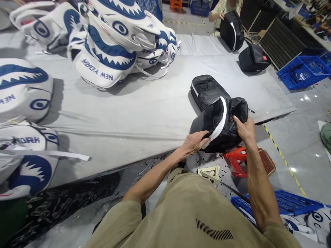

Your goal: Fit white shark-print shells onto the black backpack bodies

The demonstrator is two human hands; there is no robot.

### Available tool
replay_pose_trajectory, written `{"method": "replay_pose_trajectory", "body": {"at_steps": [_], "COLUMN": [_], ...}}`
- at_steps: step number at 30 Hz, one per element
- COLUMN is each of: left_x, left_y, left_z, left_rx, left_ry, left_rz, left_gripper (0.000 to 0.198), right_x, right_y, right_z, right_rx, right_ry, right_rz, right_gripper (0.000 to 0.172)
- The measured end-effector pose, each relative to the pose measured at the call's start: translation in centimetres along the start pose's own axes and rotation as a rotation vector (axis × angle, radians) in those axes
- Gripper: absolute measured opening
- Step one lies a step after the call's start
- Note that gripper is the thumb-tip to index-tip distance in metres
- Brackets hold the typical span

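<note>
White-trimmed black backpack (213, 119) located at the tabletop's (134, 113) near edge. Left hand (194, 142) grips its white trim (222, 119); right hand (245, 129) grips its black fabric. Second black backpack (207, 89) lies farther in.

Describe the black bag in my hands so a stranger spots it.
Find the white-covered table and follow its near edge rightward. There your left hand and right hand hold a black bag. Its broad, curved white band and the hands gripping it separate it from the flatter black bag behind.
</note>
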State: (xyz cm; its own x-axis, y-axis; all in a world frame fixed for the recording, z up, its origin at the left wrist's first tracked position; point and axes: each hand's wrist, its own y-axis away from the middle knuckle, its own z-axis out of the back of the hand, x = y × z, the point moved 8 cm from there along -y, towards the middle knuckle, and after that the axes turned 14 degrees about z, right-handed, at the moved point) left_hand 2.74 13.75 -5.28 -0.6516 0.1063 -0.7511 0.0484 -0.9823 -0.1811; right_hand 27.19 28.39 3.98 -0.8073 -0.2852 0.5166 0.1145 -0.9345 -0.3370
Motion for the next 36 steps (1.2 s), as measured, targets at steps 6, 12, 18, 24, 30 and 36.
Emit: {"method": "replay_pose_trajectory", "body": {"at_steps": [6, 12, 18, 24, 30, 36], "left_x": [-0.2, -0.5, -2.1, 6.3, 18.2, 16.0], "left_y": [-0.8, -2.0, -4.4, -6.5, 3.1, 9.4], "left_z": [0.6, 2.1, 4.0, 6.8, 2.8, -2.8], "left_rx": [0.143, 0.075, -0.064, -0.181, 0.055, 0.215], "left_ry": [-0.156, -0.293, -0.172, -0.106, -0.261, -0.339], "left_rz": [-0.112, -0.091, 0.068, 0.516, 0.990, 0.877], "left_gripper": [0.032, 0.028, 0.049, 0.030, 0.035, 0.031], "right_x": [1.5, 3.1, 7.0, 7.0, 2.5, 7.1], "right_y": [0.2, 0.9, 3.5, 5.0, 3.8, 2.9], "right_z": [-0.2, -0.7, -2.3, -1.8, -0.2, 2.5], "right_rx": [0.044, 0.071, 0.127, 0.099, 0.159, 0.043], "right_ry": [0.042, 0.132, 0.183, 0.188, 0.148, 0.267], "right_rz": [0.031, 0.049, 0.141, 0.159, 0.137, 0.383], "right_gripper": [0.064, 0.076, 0.072, 0.071, 0.078, 0.070]}}
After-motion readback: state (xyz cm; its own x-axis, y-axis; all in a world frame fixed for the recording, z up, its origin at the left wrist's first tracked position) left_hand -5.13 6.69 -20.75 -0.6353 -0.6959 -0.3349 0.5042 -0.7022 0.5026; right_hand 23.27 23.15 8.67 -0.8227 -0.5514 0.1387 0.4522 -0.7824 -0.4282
